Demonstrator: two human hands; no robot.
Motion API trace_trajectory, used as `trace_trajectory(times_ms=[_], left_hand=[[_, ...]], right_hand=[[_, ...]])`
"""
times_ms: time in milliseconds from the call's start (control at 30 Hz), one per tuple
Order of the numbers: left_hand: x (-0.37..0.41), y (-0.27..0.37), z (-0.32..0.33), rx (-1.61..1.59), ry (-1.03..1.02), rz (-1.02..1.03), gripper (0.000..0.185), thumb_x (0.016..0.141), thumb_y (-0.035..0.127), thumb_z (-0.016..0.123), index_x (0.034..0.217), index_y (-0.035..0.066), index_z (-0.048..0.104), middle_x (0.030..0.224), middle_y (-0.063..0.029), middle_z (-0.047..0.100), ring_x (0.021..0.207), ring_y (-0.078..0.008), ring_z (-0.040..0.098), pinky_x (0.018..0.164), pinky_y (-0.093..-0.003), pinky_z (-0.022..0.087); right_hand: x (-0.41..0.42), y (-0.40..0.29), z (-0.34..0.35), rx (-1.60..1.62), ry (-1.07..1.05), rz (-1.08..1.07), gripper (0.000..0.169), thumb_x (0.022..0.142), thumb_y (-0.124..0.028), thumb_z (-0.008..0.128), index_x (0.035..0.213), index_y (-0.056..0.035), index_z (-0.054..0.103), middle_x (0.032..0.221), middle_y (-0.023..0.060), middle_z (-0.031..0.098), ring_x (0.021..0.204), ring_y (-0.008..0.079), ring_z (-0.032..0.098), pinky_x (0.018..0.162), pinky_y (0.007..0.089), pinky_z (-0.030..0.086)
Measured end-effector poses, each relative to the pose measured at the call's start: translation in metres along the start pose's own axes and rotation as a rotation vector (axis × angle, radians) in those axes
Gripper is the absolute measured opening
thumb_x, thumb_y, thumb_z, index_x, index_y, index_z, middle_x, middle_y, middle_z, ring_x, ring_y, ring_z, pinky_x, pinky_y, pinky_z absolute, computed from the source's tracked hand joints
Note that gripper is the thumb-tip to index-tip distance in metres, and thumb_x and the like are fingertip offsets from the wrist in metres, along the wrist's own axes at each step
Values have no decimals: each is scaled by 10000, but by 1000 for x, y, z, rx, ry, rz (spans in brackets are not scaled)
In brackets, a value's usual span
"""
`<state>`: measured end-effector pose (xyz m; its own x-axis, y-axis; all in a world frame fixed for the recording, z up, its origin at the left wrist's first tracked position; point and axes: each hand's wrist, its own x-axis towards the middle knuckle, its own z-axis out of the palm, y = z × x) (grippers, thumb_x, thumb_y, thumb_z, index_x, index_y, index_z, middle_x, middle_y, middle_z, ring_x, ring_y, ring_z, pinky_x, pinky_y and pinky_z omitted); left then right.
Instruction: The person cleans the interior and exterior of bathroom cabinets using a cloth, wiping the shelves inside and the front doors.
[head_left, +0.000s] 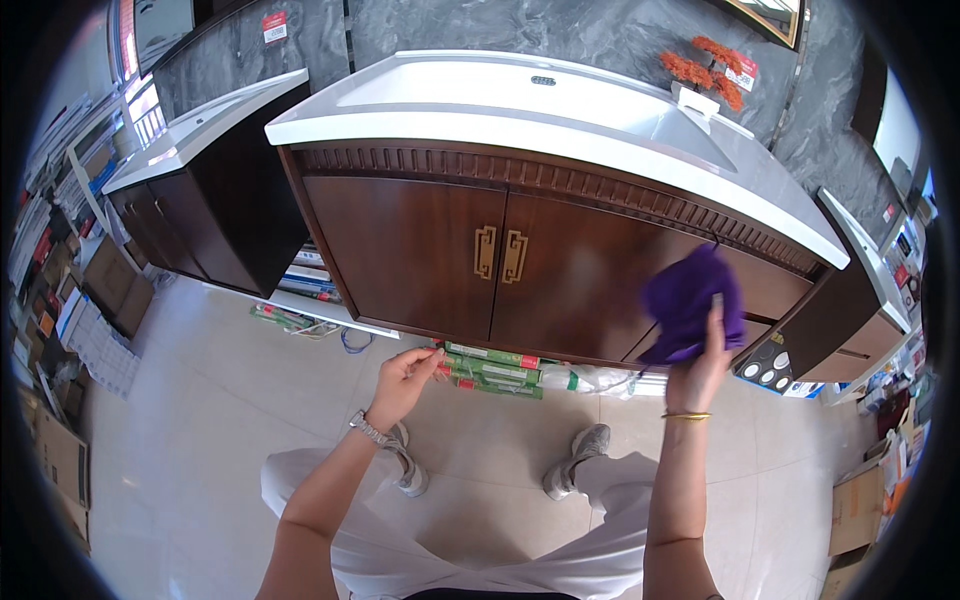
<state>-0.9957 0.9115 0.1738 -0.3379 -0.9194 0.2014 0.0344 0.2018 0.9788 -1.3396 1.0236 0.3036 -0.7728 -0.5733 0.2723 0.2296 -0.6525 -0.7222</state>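
Note:
In my right hand (699, 375) is a purple cloth (694, 307), spread flat under my fingers against the right part of the brown wooden vanity cabinet (570, 277). The cloth is slightly blurred, and its lower corner hangs beside my wrist. My left hand (405, 386) hovers in front of the cabinet's lower edge, thumb and fingertips pinched together, with no held thing clearly visible. Between the hands, two brass handles (485, 253) sit on the closed double doors. A white basin (517, 97) with a white countertop rim tops the cabinet.
Green boxes (491, 371) and a plastic-wrapped bundle (585, 380) lie under the cabinet. Orange artificial foliage (701, 71) stands at the basin's right rear. Other dark vanities (240, 187) flank this one. Cardboard boxes (855, 506) are stacked at the right; more crowd the left.

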Motion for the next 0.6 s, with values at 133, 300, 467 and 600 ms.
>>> trace_trajectory(times_ms=[133,300,467,600], left_hand=[[8,12,7,-68,-34,25,195,958,140,566,1015,-22,659,827,-31,671,738,-70,611,679,-227,493],[34,25,26,-67,-101,65,216,960,174,571,992,-21,658,845,-33,673,727,-65,604,673,-223,495],[75,46,22,-140,-11,140,240,966,203,562,992,-21,645,957,-77,698,752,-88,633,689,-229,508],[101,46,17,-197,50,196,238,971,200,551,1053,-11,623,1053,-98,677,803,-111,638,723,-251,515]], right_hand=[[43,-2,21,-412,115,-670,318,915,-90,580,1218,6,567,1275,81,549,1098,189,549,926,292,436],[102,66,17,-1232,-74,-1080,472,722,-44,662,1187,-62,582,1215,173,520,1227,387,414,1084,492,281],[74,72,62,-1363,-363,-1113,501,711,-166,659,1195,-67,580,1229,176,495,1185,426,429,1057,507,314],[47,94,115,-1291,-563,-1133,564,683,-221,663,1221,-71,585,1196,163,514,1135,399,454,1005,484,356]])
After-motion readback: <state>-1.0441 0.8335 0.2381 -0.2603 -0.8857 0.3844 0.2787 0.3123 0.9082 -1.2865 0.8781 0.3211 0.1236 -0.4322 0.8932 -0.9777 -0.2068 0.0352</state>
